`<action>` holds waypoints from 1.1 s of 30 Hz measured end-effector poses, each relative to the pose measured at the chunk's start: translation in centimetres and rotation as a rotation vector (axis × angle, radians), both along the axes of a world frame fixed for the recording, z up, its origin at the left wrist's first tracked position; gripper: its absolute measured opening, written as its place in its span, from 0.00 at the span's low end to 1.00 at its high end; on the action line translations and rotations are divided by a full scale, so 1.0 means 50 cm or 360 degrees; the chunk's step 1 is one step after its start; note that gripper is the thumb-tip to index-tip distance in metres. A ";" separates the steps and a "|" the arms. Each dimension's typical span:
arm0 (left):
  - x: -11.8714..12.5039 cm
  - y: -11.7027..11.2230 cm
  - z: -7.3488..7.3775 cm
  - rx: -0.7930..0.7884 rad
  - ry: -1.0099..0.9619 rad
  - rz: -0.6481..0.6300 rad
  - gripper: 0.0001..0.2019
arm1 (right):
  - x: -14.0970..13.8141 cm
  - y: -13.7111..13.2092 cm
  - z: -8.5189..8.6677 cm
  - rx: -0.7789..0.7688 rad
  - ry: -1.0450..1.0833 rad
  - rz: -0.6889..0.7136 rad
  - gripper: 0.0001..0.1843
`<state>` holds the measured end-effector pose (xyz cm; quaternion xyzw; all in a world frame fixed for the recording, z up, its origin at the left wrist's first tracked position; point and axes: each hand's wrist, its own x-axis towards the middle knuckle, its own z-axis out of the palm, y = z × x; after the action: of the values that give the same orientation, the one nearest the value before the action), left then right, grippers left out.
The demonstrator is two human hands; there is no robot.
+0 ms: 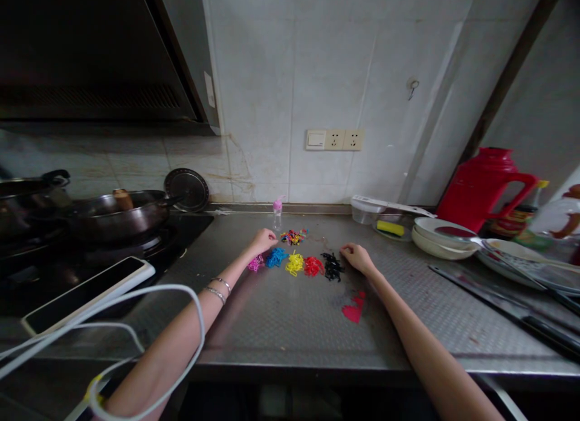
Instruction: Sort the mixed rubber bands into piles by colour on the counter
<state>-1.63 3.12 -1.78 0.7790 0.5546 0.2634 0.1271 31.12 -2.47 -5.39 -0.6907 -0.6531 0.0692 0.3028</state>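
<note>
Small rubber bands lie in a row of sorted heaps on the steel counter (294,318): pink (256,263), blue (276,257), yellow (295,263), red (313,266) and black (332,266). Behind them is a mixed-colour heap (292,236). My left hand (262,240) rests with fingers curled, fingertips close to the mixed heap, just above the pink and blue heaps. My right hand (357,256) lies with fingers curled right of the black heap. What either hand pinches is too small to make out.
A small bottle with a pink cap (277,212) stands behind the heaps. Red paper shapes (354,309) lie near my right forearm. A wok (115,215) sits on the stove at left, beside a phone (86,294) with white cable. Bowls (441,237), a red jug (483,185) and a knife (502,303) are right.
</note>
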 end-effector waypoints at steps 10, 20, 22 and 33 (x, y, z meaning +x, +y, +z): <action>0.059 0.053 -0.001 -0.0076 0.0192 0.0148 0.09 | 0.002 0.003 0.002 -0.0004 0.0005 0.0046 0.13; 0.063 0.068 -0.026 -0.0038 0.0085 0.0196 0.09 | -0.006 -0.003 0.007 -0.0012 -0.0020 0.0018 0.12; 0.061 0.067 -0.027 -0.0034 0.0027 0.0195 0.08 | -0.006 -0.003 0.007 -0.0014 -0.0007 0.0016 0.13; 0.041 0.035 -0.006 0.0014 -0.0138 0.0289 0.07 | -0.008 -0.006 0.010 -0.0036 0.0034 0.0012 0.13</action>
<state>0.44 4.86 -2.10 0.7139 0.6157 0.3098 0.1232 30.74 -2.78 -4.87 -0.6907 -0.6517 0.0851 0.3016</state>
